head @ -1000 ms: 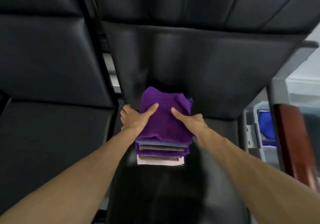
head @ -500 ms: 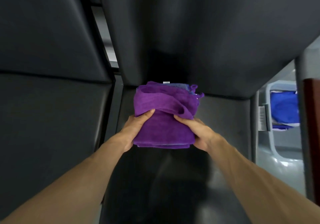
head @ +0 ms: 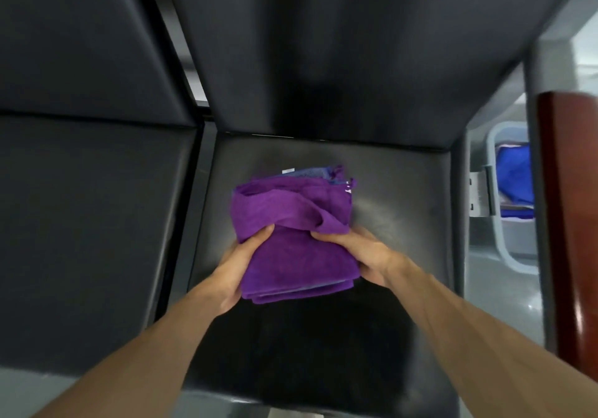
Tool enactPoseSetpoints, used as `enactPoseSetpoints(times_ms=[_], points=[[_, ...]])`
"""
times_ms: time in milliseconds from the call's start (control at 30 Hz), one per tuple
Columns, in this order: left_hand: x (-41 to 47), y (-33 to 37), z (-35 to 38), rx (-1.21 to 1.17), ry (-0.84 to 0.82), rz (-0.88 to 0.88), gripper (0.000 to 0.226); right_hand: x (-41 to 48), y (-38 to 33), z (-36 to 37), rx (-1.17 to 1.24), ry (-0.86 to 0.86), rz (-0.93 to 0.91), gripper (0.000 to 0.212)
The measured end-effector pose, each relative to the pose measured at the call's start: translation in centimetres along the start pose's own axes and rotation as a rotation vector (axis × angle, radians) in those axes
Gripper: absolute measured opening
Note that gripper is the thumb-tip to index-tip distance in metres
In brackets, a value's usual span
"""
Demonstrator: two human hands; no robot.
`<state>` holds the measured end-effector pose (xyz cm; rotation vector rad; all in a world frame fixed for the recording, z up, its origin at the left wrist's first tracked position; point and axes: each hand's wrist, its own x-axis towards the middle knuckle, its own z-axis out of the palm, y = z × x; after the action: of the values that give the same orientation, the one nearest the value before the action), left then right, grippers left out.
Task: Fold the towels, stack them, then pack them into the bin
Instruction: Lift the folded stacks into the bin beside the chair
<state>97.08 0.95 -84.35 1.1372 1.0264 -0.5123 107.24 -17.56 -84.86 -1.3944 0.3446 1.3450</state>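
Left hand: the left hand [head: 241, 268] is gripping the left side of the stack, thumb on top and fingers tucked under.
Right hand: the right hand [head: 359, 252] has pretty much the same grip on the right side, with the thumb pinching a loose fold of the top towel.
Stack: a soft stack of folded towels [head: 291, 239], bright purple on top, with a paler bluish edge and a little white tag peeking out at the far end. It sits over the middle of the seat. Honestly can't tell if it's resting there or lifted a bit.
Seat: a shiny black leather chair seat [head: 404, 197], with its black backrest [head: 323, 45] rising at the far side.
Left of the seat: another black padded seat [head: 90, 239], right beside it.
Right of the seat: a pale grey plastic bin [head: 514, 260] down low, with a bright blue towel [head: 514, 175] inside. A reddish-brown wooden post [head: 569, 223] partly hides it.
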Motion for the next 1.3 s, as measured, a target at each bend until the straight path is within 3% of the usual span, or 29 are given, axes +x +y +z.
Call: enactPoseSetpoints(times_ms=[133,300,400,500,600,700,767,933,1033,1233,1300], points=[[-3.9,-2.0,3.1,0.037,0.028,0.024,0.051,-4.8,3.0,-1.6,-0.015,-0.028,-0.039,0.049],[-10.4,-1.8,8.9,0.058,0.017,0.106,0.082,-13.1,4.4,-4.6,-0.031,0.071,-0.165,0.105],[-15.0,-0.9,12.5,0.067,0.011,0.190,0.112,-18.6,3.7,-6.8,-0.065,0.094,-0.264,0.114],[-20.6,0.5,17.3,0.098,0.012,0.277,0.104,-24.7,2.7,-9.4,-0.057,0.059,-0.393,0.119],[-24.6,1.9,22.1,0.117,0.013,0.341,0.075,-30.3,1.8,-12.1,-0.012,0.043,-0.457,0.110],[-26.5,2.7,28.0,0.169,-0.014,0.349,0.066,-34.4,1.4,-16.5,0.068,0.038,-0.508,0.076],[-26.5,2.9,32.1,0.186,-0.063,0.345,0.060,-36.1,1.4,-20.0,0.119,0.086,-0.504,0.069],[-23.7,4.2,40.4,0.291,-0.195,0.390,0.065,-36.4,2.4,-28.6,0.172,0.212,-0.541,0.095],[-20.0,5.3,45.1,0.335,-0.257,0.370,0.056,-34.8,2.9,-33.7,0.217,0.236,-0.569,0.090],[-8.8,6.6,52.4,0.323,-0.399,0.196,0.095,-29.7,1.2,-44.4,0.262,0.248,-0.501,0.063],[-1.8,7.6,55.7,0.322,-0.411,0.120,0.094,-25.0,-0.3,-49.9,0.271,0.261,-0.439,0.051]])
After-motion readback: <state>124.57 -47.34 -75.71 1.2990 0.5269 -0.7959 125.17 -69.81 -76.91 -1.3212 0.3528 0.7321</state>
